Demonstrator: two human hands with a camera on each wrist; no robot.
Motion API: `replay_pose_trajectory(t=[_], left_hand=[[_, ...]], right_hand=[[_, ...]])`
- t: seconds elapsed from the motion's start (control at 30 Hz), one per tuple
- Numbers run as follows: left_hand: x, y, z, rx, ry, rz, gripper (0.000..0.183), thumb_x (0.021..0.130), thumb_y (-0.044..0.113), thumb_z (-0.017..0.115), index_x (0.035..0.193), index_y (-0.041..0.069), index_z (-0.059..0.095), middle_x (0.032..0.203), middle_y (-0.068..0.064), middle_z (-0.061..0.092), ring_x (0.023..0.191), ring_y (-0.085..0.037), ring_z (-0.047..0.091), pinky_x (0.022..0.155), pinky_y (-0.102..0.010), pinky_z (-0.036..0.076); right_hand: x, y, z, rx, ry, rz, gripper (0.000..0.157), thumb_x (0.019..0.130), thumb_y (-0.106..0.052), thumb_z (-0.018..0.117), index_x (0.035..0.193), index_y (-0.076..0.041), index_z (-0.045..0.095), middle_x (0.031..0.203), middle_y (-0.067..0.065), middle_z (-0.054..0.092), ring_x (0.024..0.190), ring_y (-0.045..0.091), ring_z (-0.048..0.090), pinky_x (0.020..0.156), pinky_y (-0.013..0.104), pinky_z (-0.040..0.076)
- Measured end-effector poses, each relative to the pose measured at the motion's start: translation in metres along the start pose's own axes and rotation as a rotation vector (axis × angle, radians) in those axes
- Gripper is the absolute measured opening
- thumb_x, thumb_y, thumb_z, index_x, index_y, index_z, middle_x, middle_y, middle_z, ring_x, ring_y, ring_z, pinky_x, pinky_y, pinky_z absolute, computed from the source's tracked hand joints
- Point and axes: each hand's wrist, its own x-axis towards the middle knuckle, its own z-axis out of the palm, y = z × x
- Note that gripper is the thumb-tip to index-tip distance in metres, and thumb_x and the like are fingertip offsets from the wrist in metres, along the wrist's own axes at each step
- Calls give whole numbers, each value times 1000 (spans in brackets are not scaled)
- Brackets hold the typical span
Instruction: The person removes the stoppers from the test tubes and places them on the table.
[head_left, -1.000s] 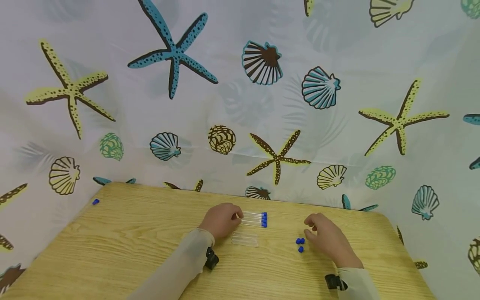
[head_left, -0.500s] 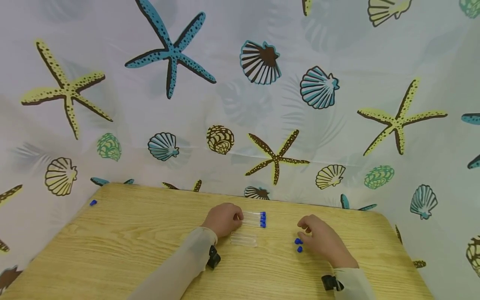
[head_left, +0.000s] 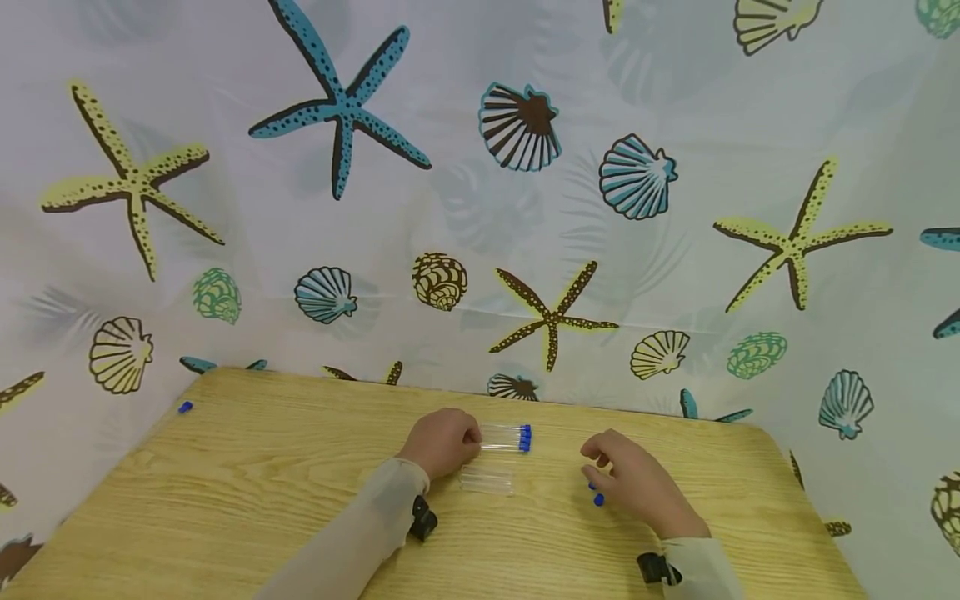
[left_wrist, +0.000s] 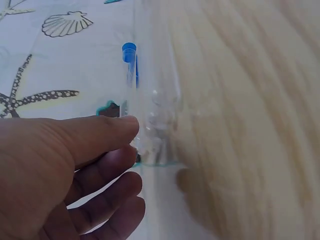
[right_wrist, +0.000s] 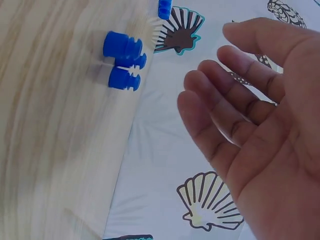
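Note:
Several clear test tubes (head_left: 498,436) with blue stoppers (head_left: 525,437) lie side by side near the table's back. My left hand (head_left: 441,443) is at their closed ends, its thumb and bent fingertips right at the glass in the left wrist view (left_wrist: 131,125). Nearer me lie more clear tubes (head_left: 486,481) with no stoppers. My right hand (head_left: 633,477), fingers loosely bent and holding nothing, hovers over loose blue stoppers (head_left: 598,500), partly covering them in the head view. The right wrist view shows these ribbed stoppers (right_wrist: 122,45) close together, apart from the fingers.
Another blue piece (head_left: 185,407) lies at the table's far left corner. The wood-grain table (head_left: 300,483) ends at a white curtain (head_left: 480,217) printed with shells and starfish.
My right hand has moved left, covering more of the loose stoppers. My left hand stays at the tube ends, and the stoppered tubes sit slightly closer together.

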Motion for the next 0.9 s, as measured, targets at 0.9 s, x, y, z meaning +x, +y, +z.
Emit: replay_pose_trajectory(t=[0.9], left_hand=[[-47,50,-48,72,184,305,7,95,27,76,99,22,79,90,10,68,84,-9,64,72,-27,56]], right_hand=[[-9,-39,-5,31,122,-358,13,100,-19,72,113,-20,70,99,-15,65,80,-2,57,71,29,57]])
